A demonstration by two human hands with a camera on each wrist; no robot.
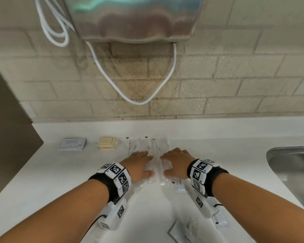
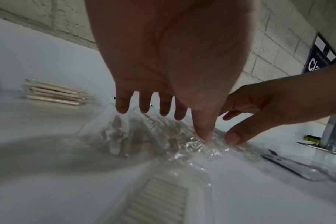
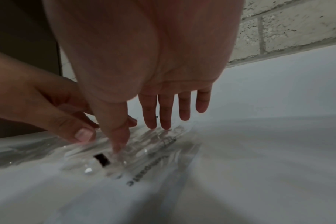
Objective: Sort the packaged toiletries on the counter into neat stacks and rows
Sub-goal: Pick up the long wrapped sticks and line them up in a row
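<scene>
A pile of clear-wrapped packets (image 1: pixel 157 165) lies in the middle of the white counter (image 1: pixel 60 176). My left hand (image 1: pixel 140 163) rests flat on the pile's left side and my right hand (image 1: pixel 175 162) on its right side. On both, the fingers are straight and the thumbs press the crinkled plastic (image 2: pixel 184 145). In the left wrist view my left hand (image 2: pixel 175 106) has its thumb tip down on the wrap, the right hand (image 2: pixel 269 103) beside it. In the right wrist view the thumb of my right hand (image 3: pixel 144 115) presses near a printed toothpaste packet (image 3: pixel 144 174).
A stack of grey shampoo sachets (image 1: pixel 72 144) and a stack of cream packets (image 1: pixel 107 143) sit in a row at the back left. A toothpaste packet (image 1: pixel 179 185) and more loose packets (image 1: pixel 186 232) lie near me. A steel sink (image 1: pixel 293 172) is at the right; a dryer (image 1: pixel 135 18) hangs above.
</scene>
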